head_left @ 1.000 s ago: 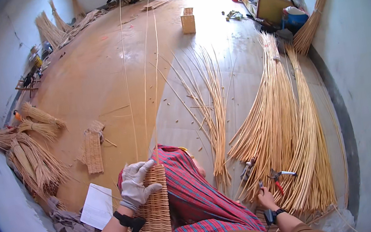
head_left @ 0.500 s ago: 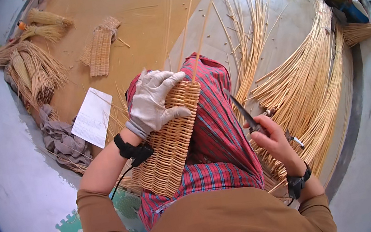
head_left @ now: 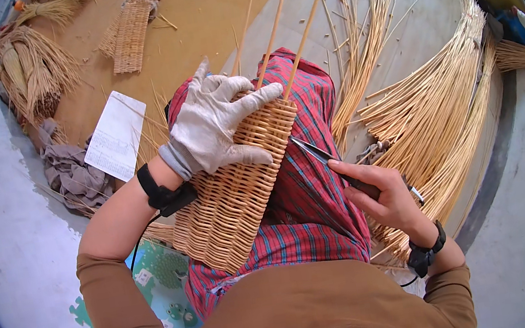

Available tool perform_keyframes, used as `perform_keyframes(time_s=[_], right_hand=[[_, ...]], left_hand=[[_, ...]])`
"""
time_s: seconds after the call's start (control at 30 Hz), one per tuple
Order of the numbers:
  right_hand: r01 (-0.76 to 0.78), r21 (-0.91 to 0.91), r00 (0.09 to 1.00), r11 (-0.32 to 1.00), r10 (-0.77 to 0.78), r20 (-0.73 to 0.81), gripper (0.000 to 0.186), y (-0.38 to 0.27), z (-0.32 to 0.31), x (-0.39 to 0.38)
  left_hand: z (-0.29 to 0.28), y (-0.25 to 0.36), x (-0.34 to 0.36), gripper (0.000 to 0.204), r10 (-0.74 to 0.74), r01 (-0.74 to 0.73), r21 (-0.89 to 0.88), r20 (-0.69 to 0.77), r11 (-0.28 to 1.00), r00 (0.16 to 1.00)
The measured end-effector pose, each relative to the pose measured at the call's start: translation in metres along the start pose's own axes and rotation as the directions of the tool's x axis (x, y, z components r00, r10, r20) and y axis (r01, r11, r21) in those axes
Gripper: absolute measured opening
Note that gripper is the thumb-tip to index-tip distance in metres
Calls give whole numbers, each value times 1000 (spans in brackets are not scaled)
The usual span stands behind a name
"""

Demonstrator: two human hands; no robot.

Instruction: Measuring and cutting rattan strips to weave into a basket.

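Note:
Across my lap, on red plaid cloth [head_left: 322,202], lies a tapering woven wicker panel [head_left: 234,202]. Several long pale rods [head_left: 313,20] stick out from its far end. My left hand [head_left: 209,124], in a whitish work glove, rests on the panel's upper left part with fingers spread and thumb stretched over the weave. In my right hand [head_left: 386,193], which is bare, a dark-handled knife [head_left: 315,151] is gripped. Its pointed blade reaches up and left, the tip close beside the panel's right edge; whether it touches cannot be told.
Long rods [head_left: 429,98] fan out on the floor at my right. Thinner loose rods [head_left: 367,46] lie ahead. On the left are a written sheet [head_left: 116,135], a grey cloth [head_left: 73,172] and straw bundles [head_left: 35,72]. Another woven piece [head_left: 131,37] lies far left; a green mat [head_left: 164,280] is nearer.
My right hand has brought the knife leftward, its tip now beside the panel. The gloved left hand's fingers have spread wider. The surroundings sit higher in view.

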State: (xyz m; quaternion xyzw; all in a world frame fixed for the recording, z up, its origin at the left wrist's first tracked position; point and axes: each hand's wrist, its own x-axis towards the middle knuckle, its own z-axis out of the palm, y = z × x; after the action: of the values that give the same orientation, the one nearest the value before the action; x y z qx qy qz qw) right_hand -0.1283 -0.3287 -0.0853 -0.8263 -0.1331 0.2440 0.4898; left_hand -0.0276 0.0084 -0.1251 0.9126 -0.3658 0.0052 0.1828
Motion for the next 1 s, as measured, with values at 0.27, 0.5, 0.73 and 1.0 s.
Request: perform_keyframes(time_s=[0.27,0.5,0.73,1.0], right_hand=[[-42,67,999,997,41,13,47,0,2,4],[-83,163,996,983,79,34,46,2,3,3],[-55,151,998,987,50,37,48,2,2,4],[89,12,993,996,-87,-82,52,12,15,6]], left_hand=[[3,-1,1,100,5,-6,-20,-40,1000,999],[3,-1,2,99,12,-14,-41,-57,999,998],[3,-3,2,98,19,-21,-54,-51,998,999],[0,-1,1,93,-13,14,-43,18,999,1000]])
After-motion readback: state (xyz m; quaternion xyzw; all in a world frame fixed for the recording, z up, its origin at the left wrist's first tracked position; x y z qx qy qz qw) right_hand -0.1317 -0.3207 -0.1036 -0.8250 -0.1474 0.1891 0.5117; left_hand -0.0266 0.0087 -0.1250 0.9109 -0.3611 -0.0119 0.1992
